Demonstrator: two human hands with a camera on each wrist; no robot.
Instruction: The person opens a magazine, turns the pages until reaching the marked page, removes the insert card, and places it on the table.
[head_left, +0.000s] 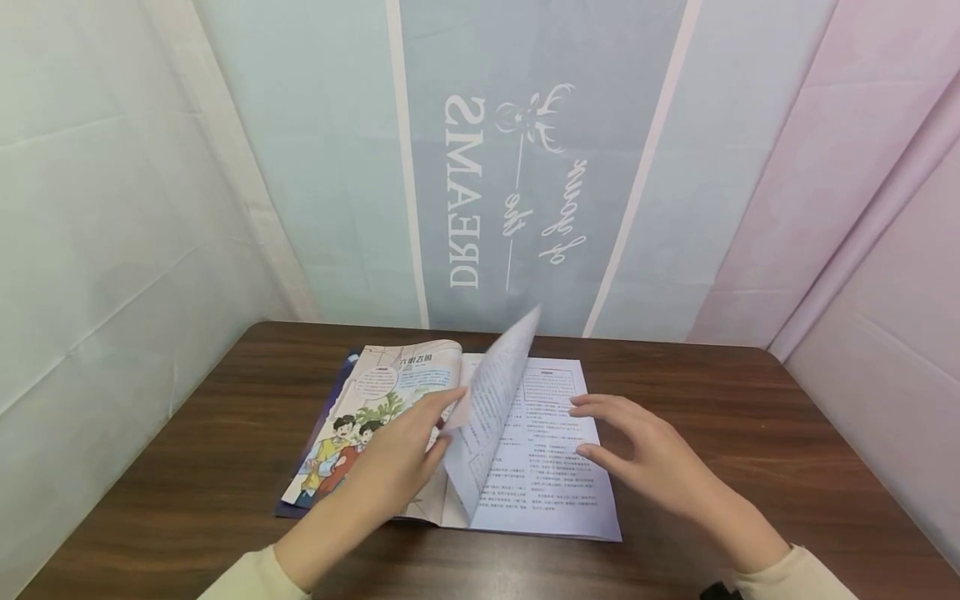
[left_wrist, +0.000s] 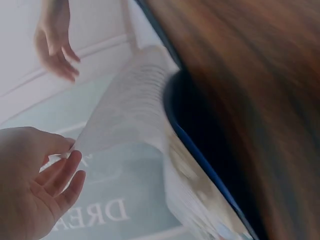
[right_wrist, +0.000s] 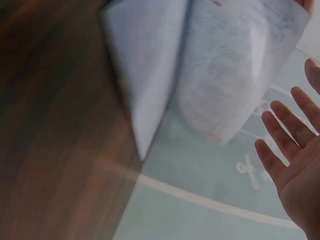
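Observation:
An open magazine point(head_left: 558, 467) lies on the table, with a colour illustration on its left page and columns of print on its right. One page point(head_left: 491, 408) stands raised near the spine, its free edge bent toward the left. My left hand point(head_left: 405, 446) pinches that page's edge between thumb and fingers, as the left wrist view also shows. Over the right page's outer edge hovers my right hand point(head_left: 637, 450), thumb and fingers apart and holding nothing. In the right wrist view its fingers point(right_wrist: 285, 127) are spread beside the lifted page point(right_wrist: 230, 70).
The brown wooden table point(head_left: 757, 433) extends on both sides of the magazine. Behind its far edge hangs a pale curtain point(head_left: 517, 50) with mirrored white lettering. More light cloth point(head_left: 97, 208) encloses the left side. A dark blue cover point(head_left: 288, 508) peeks out under the left pages.

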